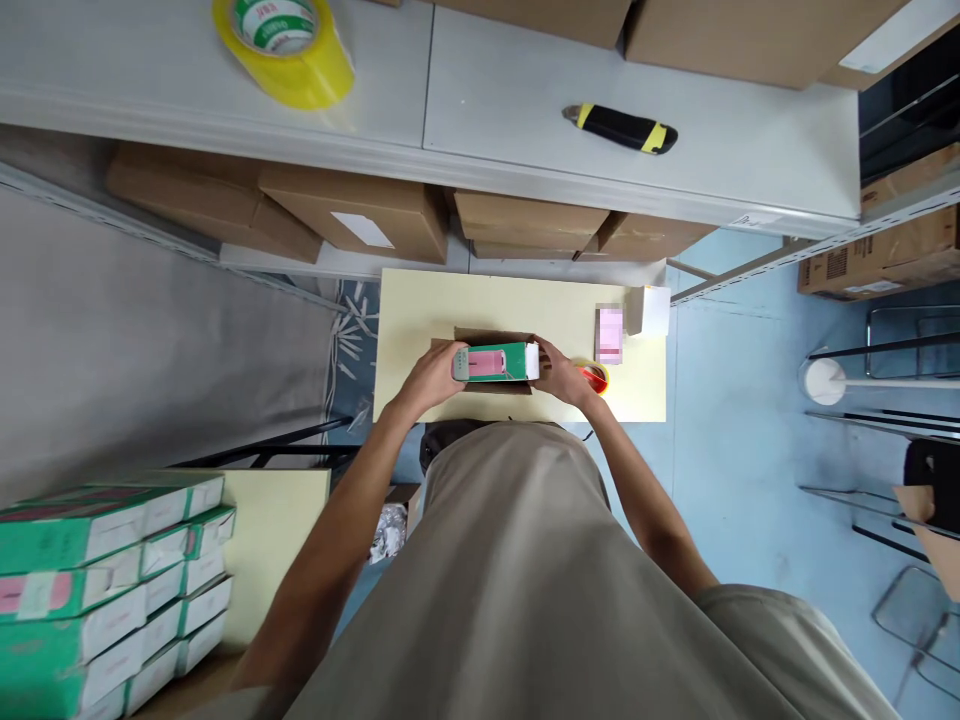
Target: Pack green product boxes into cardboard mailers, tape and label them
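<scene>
Both my hands hold a green and pink product box (495, 362) lengthwise over a small brown cardboard carton (491, 338) on the pale yellow table (420, 310). My left hand (433, 372) grips the box's left end, fingers wrapped round it. At the white right end, my right hand (561, 368) is closed on it. A red and yellow tape roll (596, 377) lies just right of my right hand.
A stack of several green boxes (97, 590) sits at lower left. On the grey shelf (525, 110) above lie a yellow tape roll (289, 45) and a black and yellow utility knife (621, 128). Cardboard boxes fill the shelves. Wire racks (885, 420) stand right.
</scene>
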A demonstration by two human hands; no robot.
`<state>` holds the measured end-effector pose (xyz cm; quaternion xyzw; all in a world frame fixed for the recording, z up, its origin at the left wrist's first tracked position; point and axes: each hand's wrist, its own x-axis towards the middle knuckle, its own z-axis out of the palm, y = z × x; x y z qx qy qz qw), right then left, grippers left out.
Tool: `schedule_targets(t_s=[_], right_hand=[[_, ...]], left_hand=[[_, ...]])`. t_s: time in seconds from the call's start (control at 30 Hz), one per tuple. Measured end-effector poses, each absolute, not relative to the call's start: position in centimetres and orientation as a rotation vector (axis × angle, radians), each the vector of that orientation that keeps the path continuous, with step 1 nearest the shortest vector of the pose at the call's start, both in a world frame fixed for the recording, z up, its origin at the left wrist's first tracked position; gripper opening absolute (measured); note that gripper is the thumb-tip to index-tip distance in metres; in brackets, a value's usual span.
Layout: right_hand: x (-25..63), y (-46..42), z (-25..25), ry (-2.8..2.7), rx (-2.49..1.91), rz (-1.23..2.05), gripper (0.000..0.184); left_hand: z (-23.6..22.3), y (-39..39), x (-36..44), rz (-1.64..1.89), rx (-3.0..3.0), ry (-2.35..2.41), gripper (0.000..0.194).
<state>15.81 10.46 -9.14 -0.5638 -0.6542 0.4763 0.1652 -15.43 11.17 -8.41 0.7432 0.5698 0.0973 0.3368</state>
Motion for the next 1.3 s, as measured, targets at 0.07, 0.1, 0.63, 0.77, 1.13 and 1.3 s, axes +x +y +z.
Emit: schedule_targets(t_s=[0.07, 0.1, 0.63, 0.77, 1.13, 1.3], right_hand=[[15.8, 10.0, -9.7, -1.894, -1.549, 1.367, 0.099], [15.6, 9.8, -10.0, -1.924, -1.529, 1.354, 0.098], [15.8, 8.9, -10.4, -1.805, -1.6, 1.22, 0.096], [14.7, 9.0, -11.3, -1.489, -1.838, 1.313, 0.084], [12.1, 8.5, -11.5, -1.428, -1.856, 1.527, 0.048], [14.9, 6.8, -10.7, -1.188, -1.762, 1.576, 0.058]], left_hand=[[-9.1, 11.1, -15.5, 0.134, 2.029, 1.479, 0.068], [-9.4, 11.0, -15.5, 0.089, 2.069, 1.473, 0.069], [-4.9, 10.0, -18.0, 0.333, 1.999, 1.569, 0.067], [-2.2, 12.1, -21.7, 0.556, 1.816, 1.81, 0.071], [-11.3, 14.9, -21.0, 0.032, 1.176, 2.311, 0.055], [-12.7, 11.4, -21.4, 0.246, 1.285, 2.235, 0.045]])
